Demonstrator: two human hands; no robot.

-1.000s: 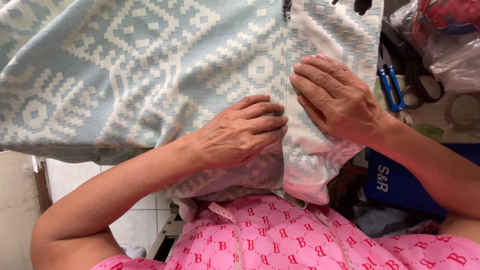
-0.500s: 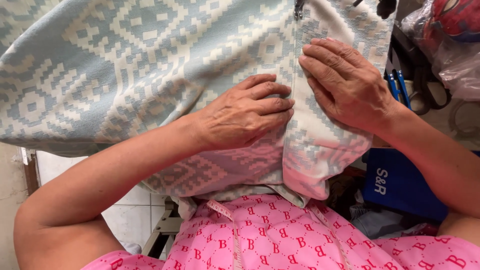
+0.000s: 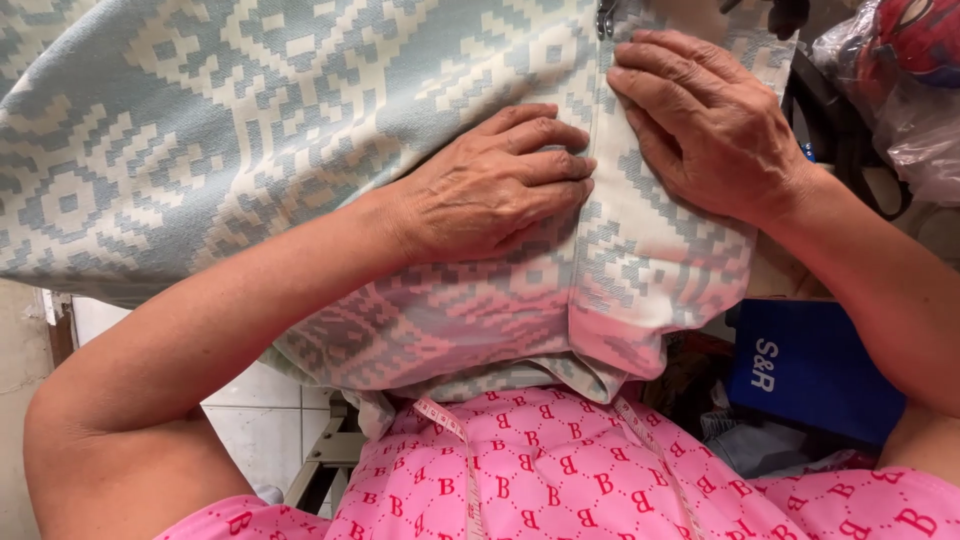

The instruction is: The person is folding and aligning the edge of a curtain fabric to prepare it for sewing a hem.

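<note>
Patterned fabric (image 3: 250,150) under flat left hand (image 3: 490,185).

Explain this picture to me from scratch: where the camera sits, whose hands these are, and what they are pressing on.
The camera is worn on a person's head and looks straight down, so you see that person's own arms and lap. There is no machine arm here, only two bare hands.

The left hand lies flat, palm down, on a large patterned fabric, woven in pale blue and cream. The right hand presses flat on the same cloth just across a fold or seam that runs down between the two hands. Neither hand grips anything; both only press.

At the very top edge, a small dark metal part sits on that seam line; it is too cropped to identify.

Below the cloth is the person's pink printed garment, with a measuring tape hanging over it. To the right are a blue bag and a clear plastic bag.
</note>
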